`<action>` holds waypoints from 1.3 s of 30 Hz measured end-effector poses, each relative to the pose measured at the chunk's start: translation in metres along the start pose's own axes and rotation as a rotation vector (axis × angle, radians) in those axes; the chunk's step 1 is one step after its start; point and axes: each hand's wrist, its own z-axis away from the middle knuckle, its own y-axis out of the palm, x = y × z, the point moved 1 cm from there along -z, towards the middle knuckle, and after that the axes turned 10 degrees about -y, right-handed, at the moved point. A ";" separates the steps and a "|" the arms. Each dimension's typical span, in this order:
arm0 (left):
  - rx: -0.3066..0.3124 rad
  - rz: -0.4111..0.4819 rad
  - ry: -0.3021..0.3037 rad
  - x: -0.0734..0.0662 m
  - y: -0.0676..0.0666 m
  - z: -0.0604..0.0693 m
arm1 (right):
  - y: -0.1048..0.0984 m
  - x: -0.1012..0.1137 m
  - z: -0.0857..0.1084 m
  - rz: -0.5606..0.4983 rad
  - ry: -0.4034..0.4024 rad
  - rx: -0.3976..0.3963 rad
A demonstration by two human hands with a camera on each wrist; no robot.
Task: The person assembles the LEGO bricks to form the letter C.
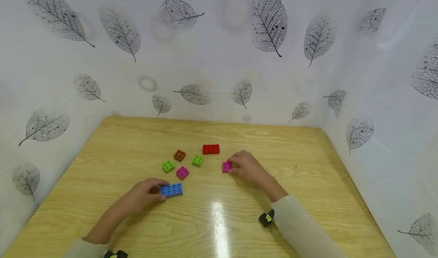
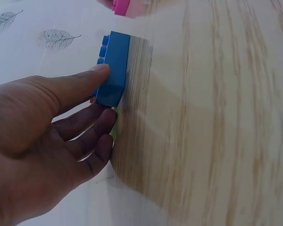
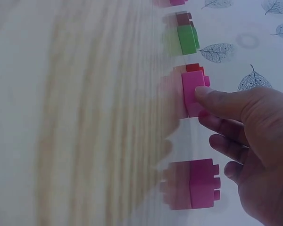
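My left hand (image 1: 144, 195) pinches one end of a blue building brick (image 1: 172, 190) lying on the table at front left. In the left wrist view the thumb presses the side of the blue brick (image 2: 114, 70); part of the fingers is hidden behind it. Farther right, my right hand (image 1: 247, 168) pinches a small pink brick (image 1: 226, 167) at table level, thumb on its near side in the right wrist view. Another pink brick (image 3: 203, 183) stands beside that hand's lower fingers in the right wrist view; in the head view I cannot see it.
Between the hands lie a magenta brick (image 1: 182, 173), a left green brick (image 1: 168, 166), a right green brick (image 1: 197, 160), a brown brick (image 1: 179, 155) and a longer red brick (image 1: 211, 149). A leaf-patterned white curtain (image 1: 205, 68) borders the wooden table (image 1: 308, 220).
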 end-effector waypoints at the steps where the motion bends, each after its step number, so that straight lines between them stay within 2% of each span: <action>1: 0.001 -0.002 0.001 -0.001 0.001 -0.001 | 0.000 0.001 0.001 0.005 -0.005 -0.001; 6: 0.008 -0.027 0.008 -0.008 0.008 -0.006 | 0.002 0.007 0.006 0.017 -0.018 0.009; 11: -0.013 -0.091 0.037 -0.016 0.016 -0.012 | 0.000 0.014 0.011 0.021 -0.044 0.005; 16: -0.029 -0.126 0.039 -0.023 0.025 -0.017 | 0.001 0.018 0.020 -0.001 -0.025 0.000; 21: -0.025 -0.133 0.072 -0.032 0.032 -0.019 | 0.002 0.024 0.029 -0.006 -0.031 0.000; 29: 0.008 -0.110 0.084 -0.046 0.045 -0.024 | 0.003 0.031 0.041 -0.019 -0.017 0.016; 39: 0.017 -0.104 0.130 -0.058 0.062 -0.038 | 0.005 0.034 0.055 -0.120 -0.001 0.006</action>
